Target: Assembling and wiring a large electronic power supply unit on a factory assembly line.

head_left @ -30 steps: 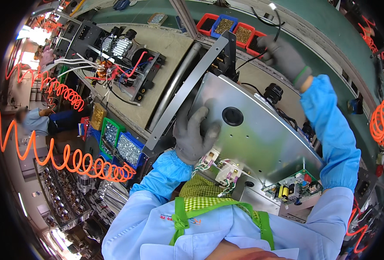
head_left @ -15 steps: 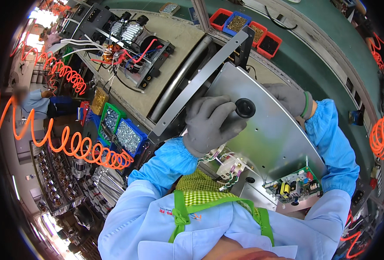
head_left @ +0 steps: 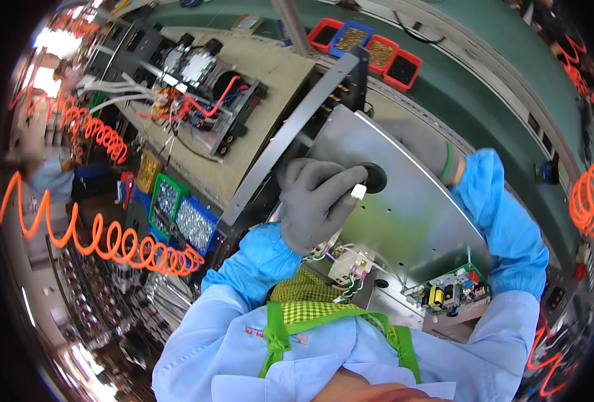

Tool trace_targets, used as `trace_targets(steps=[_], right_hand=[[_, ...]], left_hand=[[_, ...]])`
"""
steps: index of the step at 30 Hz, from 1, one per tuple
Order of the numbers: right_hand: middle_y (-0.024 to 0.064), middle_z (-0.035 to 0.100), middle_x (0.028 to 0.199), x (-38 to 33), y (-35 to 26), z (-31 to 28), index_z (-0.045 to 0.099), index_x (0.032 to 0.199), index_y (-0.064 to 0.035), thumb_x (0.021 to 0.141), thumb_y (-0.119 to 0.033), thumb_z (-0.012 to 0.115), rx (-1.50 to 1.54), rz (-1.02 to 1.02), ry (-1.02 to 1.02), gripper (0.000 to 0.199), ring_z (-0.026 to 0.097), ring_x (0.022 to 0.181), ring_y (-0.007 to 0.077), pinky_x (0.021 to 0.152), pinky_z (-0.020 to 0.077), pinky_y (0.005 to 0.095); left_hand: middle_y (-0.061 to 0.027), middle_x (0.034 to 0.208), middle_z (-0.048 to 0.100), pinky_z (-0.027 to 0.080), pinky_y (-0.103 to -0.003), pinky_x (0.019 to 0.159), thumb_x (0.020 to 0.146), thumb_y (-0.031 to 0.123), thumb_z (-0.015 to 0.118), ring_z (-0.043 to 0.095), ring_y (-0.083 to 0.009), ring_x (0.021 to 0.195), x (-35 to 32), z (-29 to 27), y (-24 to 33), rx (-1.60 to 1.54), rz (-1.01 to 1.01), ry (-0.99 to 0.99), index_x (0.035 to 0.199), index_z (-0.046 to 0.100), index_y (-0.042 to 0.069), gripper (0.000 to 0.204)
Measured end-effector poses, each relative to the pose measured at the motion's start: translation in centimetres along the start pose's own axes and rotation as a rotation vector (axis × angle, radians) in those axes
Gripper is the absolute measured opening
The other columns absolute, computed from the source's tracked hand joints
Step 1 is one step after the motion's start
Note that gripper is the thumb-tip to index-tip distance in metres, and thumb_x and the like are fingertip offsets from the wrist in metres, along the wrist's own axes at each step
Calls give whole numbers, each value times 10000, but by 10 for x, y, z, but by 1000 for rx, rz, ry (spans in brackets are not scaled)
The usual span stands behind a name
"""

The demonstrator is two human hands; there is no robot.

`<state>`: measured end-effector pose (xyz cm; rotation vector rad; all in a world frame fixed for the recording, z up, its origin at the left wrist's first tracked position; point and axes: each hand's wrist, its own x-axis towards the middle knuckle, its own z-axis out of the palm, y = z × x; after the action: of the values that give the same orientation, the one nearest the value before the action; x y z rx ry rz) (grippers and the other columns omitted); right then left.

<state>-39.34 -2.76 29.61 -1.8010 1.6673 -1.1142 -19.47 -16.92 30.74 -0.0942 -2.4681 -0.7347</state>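
Observation:
A grey-gloved left hand, my left hand [head_left: 316,204], pinches a small white plug connector [head_left: 358,191] at its fingertips. The connector sits right at the edge of the round black grommet [head_left: 375,178] set in a shiny metal panel [head_left: 421,224]. On the panel's far right side is my right hand [head_left: 417,144], also gloved; its fingers are hidden behind the plate. A green circuit board [head_left: 448,293] stands at the panel's near end. Close by, below my left hand, a white terminal part [head_left: 352,264] carries several thin wires.
A grey metal frame bar [head_left: 290,134] slants just left of the panel. Red and blue bins [head_left: 381,55] of small fasteners line the back. Green and blue bins [head_left: 195,224] of screws stand left, near a coiled orange hose [head_left: 119,238]. A wired machine assembly [head_left: 200,87] lies on the bench.
The white connector now shows at my left fingertips beside the grommet; before, it was not visible. My right hand stays behind the panel, and the whole view has shifted slightly.

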Motion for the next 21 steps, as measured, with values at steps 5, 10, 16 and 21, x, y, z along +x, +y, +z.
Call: trace_targets(steps=[5,10,16,21], right_hand=[[149,645,975,1,17,11,618,1072,-16,796,-200,627,248,-28,115,332,623,898,283,817,490,376],[149,644,960,6,1,-6,629,1038,-55,829,-244,614,19,195,92,282,617,914,284,814,473,380],[142,637,960,-12,75,-66,577,1108,-26,852,-416,548,-302,753,36,467,609,877,266,787,480,391],[150,633,1051,14,102,-19,523,1235,-58,803,-512,556,-356,1023,-525,628,600,979,289,839,466,409]], left_hand=[[-29,775,525,405,-398,882,725,275,727,495,-220,742,20,6,17,155,-2,-40,1027,684,115,344],[-44,765,579,422,-429,909,789,124,654,558,-201,691,8,12,-1,-21,100,100,964,671,66,185],[-95,722,611,441,-287,550,940,390,518,551,-144,583,-30,3,-8,-735,-305,234,951,563,23,369],[-106,729,615,449,-288,530,919,403,551,556,-140,594,-28,-4,-11,-798,-313,108,955,563,28,377]])
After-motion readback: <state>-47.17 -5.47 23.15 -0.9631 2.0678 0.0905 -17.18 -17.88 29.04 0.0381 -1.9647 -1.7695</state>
